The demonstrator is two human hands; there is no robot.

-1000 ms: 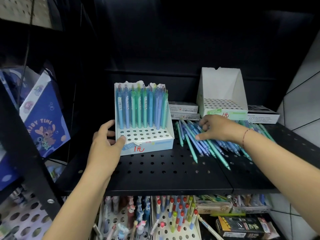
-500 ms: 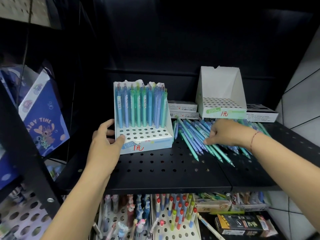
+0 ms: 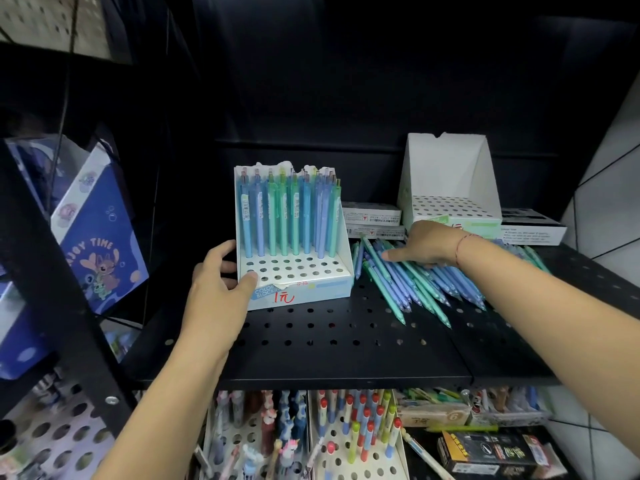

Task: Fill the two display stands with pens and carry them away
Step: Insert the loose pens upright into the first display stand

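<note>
left stand (image 3: pixel 301 271) back rows filled, front holes empty | right stand (image 3: pixel 446 174) empty | loose pens (image 3: pixel 408 285) on shelf (image 3: pixel 329 341) | left hand (image 3: pixel 218 289) grips left stand | right hand (image 3: pixel 426 247) on loose pens, grip unclear

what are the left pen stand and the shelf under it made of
The left display stand looks like thin printed cardboard, faintly glossy; its top edge and front lip are torn ragged. The shelf seems to be black-painted sheet metal, matt, punched with regular round holes.
</note>
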